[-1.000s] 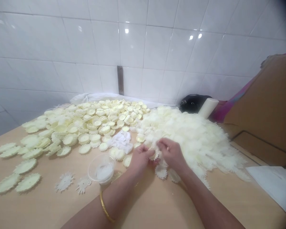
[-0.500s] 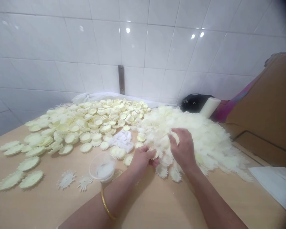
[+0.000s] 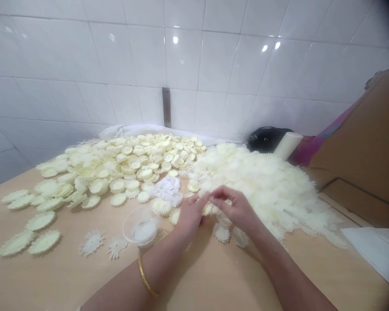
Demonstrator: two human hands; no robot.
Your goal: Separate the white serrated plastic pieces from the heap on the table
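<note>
My left hand (image 3: 190, 215) is closed over the table, fingers wrapped round a pale, scalloped flower-shaped disc that is now mostly hidden. Against its fingertips, my right hand (image 3: 235, 209) comes in from the right in a pinch; whatever lies between its thumb and finger is too small to make out. A few cream scalloped discs (image 3: 221, 232) lie just below the right hand. Left of my left wrist stands a clear plastic tub (image 3: 141, 224) with a white substance inside. Behind the left hand is a crumpled white cloth (image 3: 166, 190).
Stacked pale-yellow scalloped discs (image 3: 116, 166) spread over the left of the wooden table (image 3: 116, 285). A heap of thin whitish cut-outs (image 3: 262, 185) covers the right side. Beyond it are a white roll (image 3: 288, 146), a black bag (image 3: 266, 139) and a cardboard box (image 3: 359, 142).
My right hand has moved left and down from the whitish heap to my left hand, and its fingers have come together. The left hand has stayed nearly in place.
</note>
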